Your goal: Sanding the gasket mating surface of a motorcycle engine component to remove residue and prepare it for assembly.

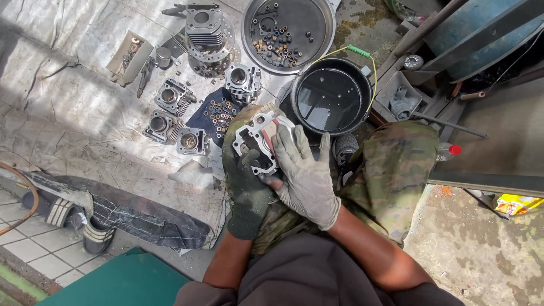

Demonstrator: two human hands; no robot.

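At the far left, a striped sandal [56, 211] lies on the tiled floor, with a dark folded cloth [141, 212] just to its right. Farther off, a small open box [129, 56] holding bits of metal sits on a pale wrinkled sheet [68, 96]. To its right a cluster of grey engine cylinders [173, 96] lies on the sheet, and a taller finned cylinder [205, 25] stands on a metal disc at the far side. A dark blue cloth [218, 113] strewn with small rings and nuts lies next to them.

Near the middle, the left hand [246, 187], in a dark green glove, is wrapped around the underside of a pale metal engine part [255, 141], fingers closed on it from the left. The part is held over the person's lap, just near of the black bucket [331, 93]. The right hand [303, 173], in a grey glove, lies flat over the right side of the part, fingers spread and pressed on it.

Beyond, a round metal pan [326, 28] holds small loose pieces. The bucket, full of dark liquid, stands right of the blue cloth. A camouflage-clad knee [391, 170] is to the right, and a bottle with a red cap [450, 150] lies beyond it.
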